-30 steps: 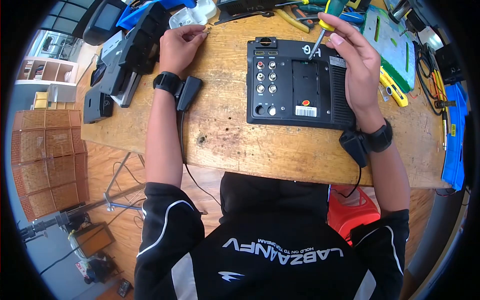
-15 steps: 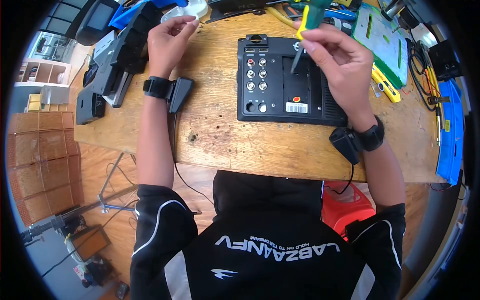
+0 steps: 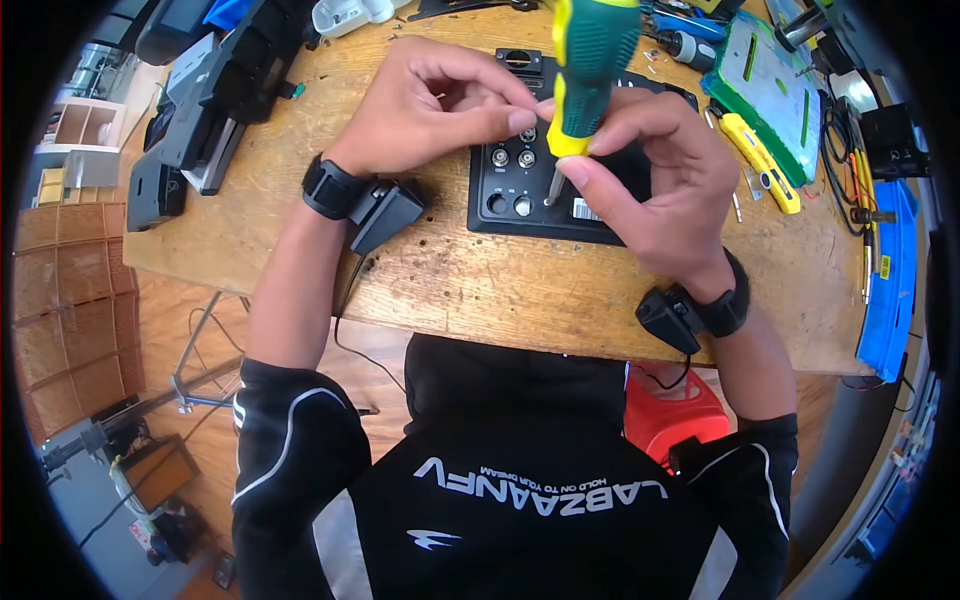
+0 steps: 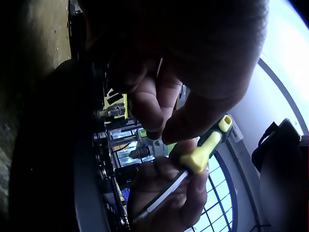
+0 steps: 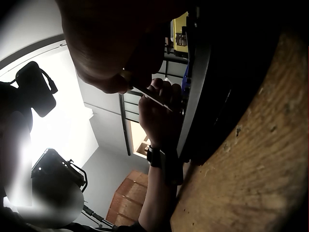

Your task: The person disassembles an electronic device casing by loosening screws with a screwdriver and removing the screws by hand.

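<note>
In the head view my right hand (image 3: 670,180) pinches a green-and-yellow screwdriver (image 3: 590,75) between thumb and fingers, low on its handle. The shaft points down, its tip right at a screw by the lower sockets of a black electronic unit (image 3: 483,212). That unit lies flat, its socket side up, partly hidden under both hands. Above its left side is my left hand (image 3: 420,110), thumb and forefinger brought together close beside the screwdriver; I cannot tell whether something small is between them. The left wrist view shows the screwdriver (image 4: 200,154) just beyond these fingertips.
A yellow utility knife (image 3: 760,165) and a green-edged board (image 3: 765,90) lie right of the unit. Black equipment cases (image 3: 245,90) stand at the left, a white tray (image 3: 350,14) at the back. A blue bin (image 3: 890,280) sits along the right edge.
My left hand has moved right, from beside the white tray to over the unit. My right hand has brought the screwdriver from the unit's recess down and left to the screw.
</note>
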Motion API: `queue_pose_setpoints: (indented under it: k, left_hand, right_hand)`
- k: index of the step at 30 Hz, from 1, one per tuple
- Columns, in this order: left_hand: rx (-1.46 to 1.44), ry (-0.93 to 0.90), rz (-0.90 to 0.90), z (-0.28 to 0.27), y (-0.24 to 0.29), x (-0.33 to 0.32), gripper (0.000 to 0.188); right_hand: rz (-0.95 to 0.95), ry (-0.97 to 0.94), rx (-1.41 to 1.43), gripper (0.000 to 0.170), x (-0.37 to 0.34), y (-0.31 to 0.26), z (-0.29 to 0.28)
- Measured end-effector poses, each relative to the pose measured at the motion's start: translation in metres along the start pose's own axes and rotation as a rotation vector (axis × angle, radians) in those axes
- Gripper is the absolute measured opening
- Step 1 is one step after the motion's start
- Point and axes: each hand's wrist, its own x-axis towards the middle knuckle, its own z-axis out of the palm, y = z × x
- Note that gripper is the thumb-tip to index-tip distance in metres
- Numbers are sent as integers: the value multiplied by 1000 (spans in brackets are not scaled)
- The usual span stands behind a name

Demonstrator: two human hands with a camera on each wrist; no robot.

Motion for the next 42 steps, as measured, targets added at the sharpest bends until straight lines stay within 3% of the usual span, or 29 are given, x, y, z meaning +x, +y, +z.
queue_pose_setpoints:
  k: [2,4,13,15,22,24,31,34,40,42]
  left_hand:
    - [0,-13,-4,2,1,1,13]
    - [15,-32,113,6,0,2,17]
    - [-55,-15,73,16,7,-1,17]
    - [-44,-30,64,15,7,-1,18]
    - [48,-86,107,11,-3,-6,21]
    - [30,-82,71,12,-1,-6,21]
    - [14,-110,-39,13,12,-5,16]
    - [-44,-95,43,16,4,-6,16]
    - [-42,-134,-30,17,17,-4,16]
    - [-31,-137,-35,16,18,-3,16]
  right_hand:
    - [-16,-8,3,23,2,4,0]
    - [-29,-15,8,23,1,5,0]
    - [11,-32,32,24,0,5,-2]
    - [-77,-56,-48,24,2,4,-3]
    - [-93,-124,-78,23,4,-1,-6]
    - [-15,-170,-79,28,1,-5,-7]
    - [1,-175,-97,28,-2,-1,-10]
    - [-13,-171,-77,28,0,-1,-11]
    - [-114,-89,-47,22,4,3,-6]
    - [-53,-205,-115,28,1,0,-12]
